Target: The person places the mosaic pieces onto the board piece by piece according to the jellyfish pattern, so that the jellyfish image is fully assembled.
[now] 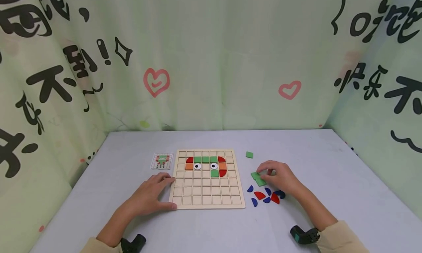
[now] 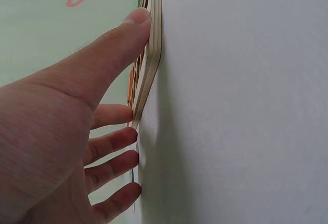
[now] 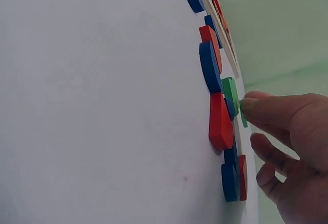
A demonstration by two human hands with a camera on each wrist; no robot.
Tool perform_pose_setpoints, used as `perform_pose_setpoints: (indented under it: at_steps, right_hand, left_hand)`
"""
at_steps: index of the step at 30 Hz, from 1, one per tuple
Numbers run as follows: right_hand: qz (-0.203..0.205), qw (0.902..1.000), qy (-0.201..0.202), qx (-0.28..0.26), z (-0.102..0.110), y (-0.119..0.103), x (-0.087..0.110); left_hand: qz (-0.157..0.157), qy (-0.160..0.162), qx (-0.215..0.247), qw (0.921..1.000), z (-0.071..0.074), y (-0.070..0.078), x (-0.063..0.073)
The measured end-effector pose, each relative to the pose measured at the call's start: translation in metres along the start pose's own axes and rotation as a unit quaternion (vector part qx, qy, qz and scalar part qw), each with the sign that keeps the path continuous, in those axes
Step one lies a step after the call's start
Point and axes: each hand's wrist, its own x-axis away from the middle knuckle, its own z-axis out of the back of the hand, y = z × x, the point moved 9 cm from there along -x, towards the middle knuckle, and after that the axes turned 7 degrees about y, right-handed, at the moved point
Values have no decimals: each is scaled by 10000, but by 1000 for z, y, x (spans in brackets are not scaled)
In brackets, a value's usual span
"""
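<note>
Fingers, R hand [image 1: 280, 177]: pinched green pc [image 1: 255, 176]; L hand [image 1: 150, 195] spread, board [image 1: 197, 191] L edge. Upper rows part-filled; red/blue pcs [image 1: 259, 195] lay unplaced.

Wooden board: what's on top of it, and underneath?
On the wooden board sit four green squares, three red pieces, two orange squares and two eye pieces. Anything under the board or those pieces is covered.

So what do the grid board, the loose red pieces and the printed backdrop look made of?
Grid board: probably wood, matte; pale tan, with lines along its edge suggesting layers.
Loose red pieces: perhaps painted wood or plastic; smooth, evenly coloured down the sides.
Printed backdrop: apparently thin fabric, matte; hangs in soft folds.
</note>
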Motion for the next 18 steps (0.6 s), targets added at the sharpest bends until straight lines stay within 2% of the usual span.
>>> perform_pose_setpoints:
  at_steps: [8, 18]
  right_hand:
    - [42, 9999, -161, 9, -3, -1, -2]
    - [129, 9999, -17, -106, -9, -5, -8]
  left_hand:
    - [-23, 38, -22, 10000, 0, 0, 0]
    - [-16, 49, -23, 10000, 0, 0, 0]
